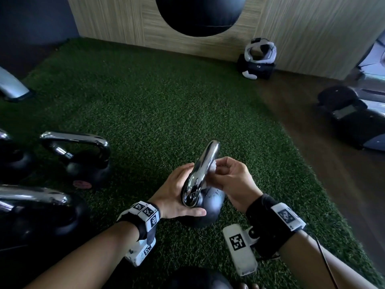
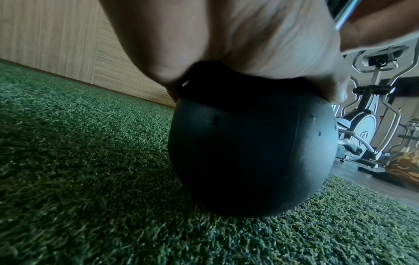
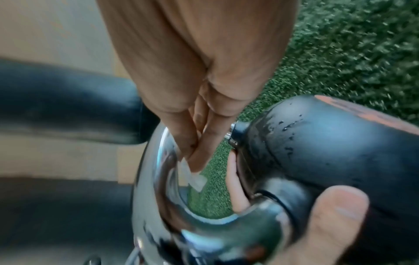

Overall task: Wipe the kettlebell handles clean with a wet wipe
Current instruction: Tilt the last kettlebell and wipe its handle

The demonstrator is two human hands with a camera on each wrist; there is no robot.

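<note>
A black kettlebell (image 1: 210, 209) with a chrome handle (image 1: 205, 163) stands on the green turf in the middle of the head view. My left hand (image 1: 179, 190) grips it where the handle meets the body, thumb along the near side and fingers through the loop. My right hand (image 1: 217, 171) pinches a white wet wipe (image 1: 212, 166) against the right side of the handle. The right wrist view shows the wipe (image 3: 196, 180) pressed to the inner curve of the handle (image 3: 158, 179). In the left wrist view my palm sits over the round body (image 2: 249, 152).
Two more chrome-handled kettlebells (image 1: 83, 157) (image 1: 37, 215) stand at the left on the turf (image 1: 145, 97). A black bag (image 1: 200, 13) hangs ahead by the wood wall. A headset on a black case (image 1: 259, 59) and exercise machines (image 1: 354, 115) are at the right.
</note>
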